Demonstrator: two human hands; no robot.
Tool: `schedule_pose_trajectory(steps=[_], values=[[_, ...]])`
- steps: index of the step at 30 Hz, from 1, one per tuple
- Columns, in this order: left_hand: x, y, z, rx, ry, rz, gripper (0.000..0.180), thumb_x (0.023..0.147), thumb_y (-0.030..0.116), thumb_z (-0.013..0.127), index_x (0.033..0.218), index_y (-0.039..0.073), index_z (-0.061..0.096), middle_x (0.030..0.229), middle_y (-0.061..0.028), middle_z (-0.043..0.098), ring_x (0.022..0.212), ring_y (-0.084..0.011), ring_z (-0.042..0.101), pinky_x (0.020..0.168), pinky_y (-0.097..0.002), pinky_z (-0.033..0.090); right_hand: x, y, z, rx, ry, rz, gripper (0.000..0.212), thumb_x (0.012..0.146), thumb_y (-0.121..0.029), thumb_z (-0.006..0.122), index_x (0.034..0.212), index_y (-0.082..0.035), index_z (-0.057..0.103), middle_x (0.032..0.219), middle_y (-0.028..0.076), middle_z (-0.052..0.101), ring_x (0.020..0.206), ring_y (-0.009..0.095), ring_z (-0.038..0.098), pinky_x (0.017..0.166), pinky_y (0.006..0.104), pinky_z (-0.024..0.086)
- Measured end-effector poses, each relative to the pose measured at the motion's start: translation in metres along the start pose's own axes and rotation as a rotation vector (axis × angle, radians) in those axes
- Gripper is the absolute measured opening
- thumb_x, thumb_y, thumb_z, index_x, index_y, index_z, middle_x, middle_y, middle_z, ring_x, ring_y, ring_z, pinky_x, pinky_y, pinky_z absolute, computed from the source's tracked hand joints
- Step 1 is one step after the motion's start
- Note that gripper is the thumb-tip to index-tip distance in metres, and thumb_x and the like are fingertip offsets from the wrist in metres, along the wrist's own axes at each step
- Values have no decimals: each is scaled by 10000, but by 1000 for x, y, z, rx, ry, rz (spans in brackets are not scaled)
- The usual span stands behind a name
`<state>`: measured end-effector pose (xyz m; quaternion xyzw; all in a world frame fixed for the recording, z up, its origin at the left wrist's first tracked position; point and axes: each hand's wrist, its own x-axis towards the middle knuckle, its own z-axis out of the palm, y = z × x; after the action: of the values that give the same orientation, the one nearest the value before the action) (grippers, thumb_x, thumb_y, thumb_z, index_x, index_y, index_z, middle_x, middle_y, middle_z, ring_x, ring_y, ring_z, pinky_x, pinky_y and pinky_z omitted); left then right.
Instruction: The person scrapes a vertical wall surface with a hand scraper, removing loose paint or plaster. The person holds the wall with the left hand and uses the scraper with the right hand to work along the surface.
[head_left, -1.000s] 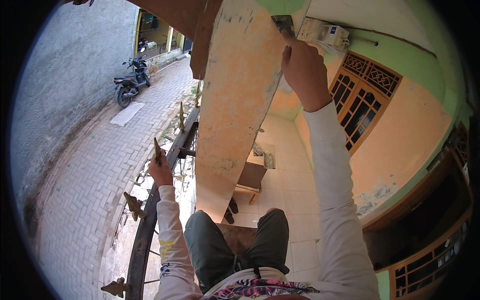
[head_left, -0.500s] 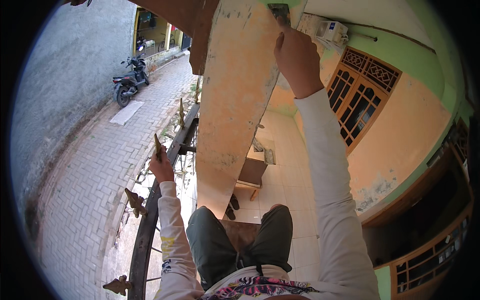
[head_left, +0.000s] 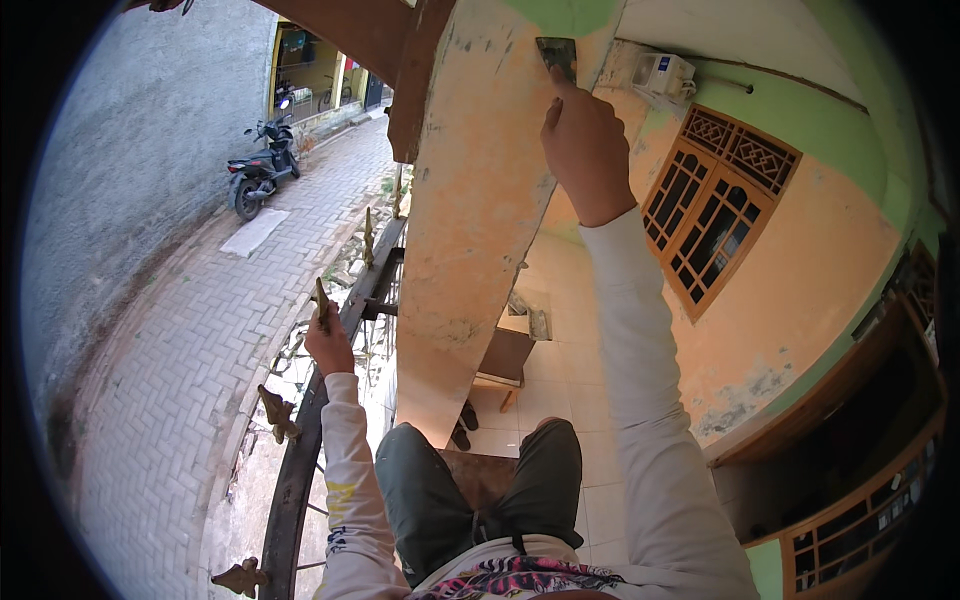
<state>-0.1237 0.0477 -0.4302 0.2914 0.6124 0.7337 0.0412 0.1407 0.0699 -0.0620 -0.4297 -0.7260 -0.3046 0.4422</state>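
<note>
My right hand [head_left: 590, 150] is wrapped around a putty knife [head_left: 559, 62], its wide dark blade at the upper part of a peach-painted pillar [head_left: 465, 200]. The handle is mostly hidden in my fist. The blade lies just below a green painted patch [head_left: 570, 14]; whether its edge presses on the surface I cannot tell. Lower on the left, my left hand [head_left: 328, 348] is closed around a gold-coloured spearhead finial [head_left: 321, 297] on the dark metal fence rail [head_left: 292, 475]. The pillar's paint shows scuffs and dark marks.
More pointed finials [head_left: 276, 412] stick up along the fence. A brown metal beam [head_left: 410, 90] meets the pillar at the upper left. Below are a small wooden table [head_left: 500, 372] and dark sandals [head_left: 464, 425] on tiles. A motorbike [head_left: 262, 165] stands in the paved alley [head_left: 190, 350].
My right hand and the putty knife have come a little down the pillar, away from the green patch. My left hand keeps its hold on the finial. The whole view has shifted slightly.
</note>
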Motion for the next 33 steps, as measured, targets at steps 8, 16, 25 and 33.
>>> schedule_pose_trajectory(steps=[8,16,25,33], values=[[-2,-1,2,-30,21,2,359,964,334,670,909,-14,738,589,-24,583,538,-98,518,532,-296,396,3,-9,4,-30,23,30,402,978,-133,503,1362,-41,575,884,200,705,787,375,701,703,460,590],[4,-7,3,-5,-3,10,335,981,266,654,985,-66,701,705,-86,654,620,-136,548,588,-326,454,11,-6,8,-11,100,-34,456,865,-85,596,1318,-24,593,854,214,678,750,382,707,605,456,584],[-2,4,-1,6,-6,22,327,977,263,659,954,-61,696,632,-59,589,576,-122,488,538,-334,405,2,-19,15,27,70,30,469,838,-63,612,1305,-12,598,830,231,680,764,388,713,606,461,586],[-2,8,1,-43,13,21,311,977,252,660,965,-56,704,660,-61,614,590,-134,500,555,-346,412,3,-20,16,49,133,-14,432,866,-92,603,1280,33,593,866,240,687,776,412,703,602,465,586]])
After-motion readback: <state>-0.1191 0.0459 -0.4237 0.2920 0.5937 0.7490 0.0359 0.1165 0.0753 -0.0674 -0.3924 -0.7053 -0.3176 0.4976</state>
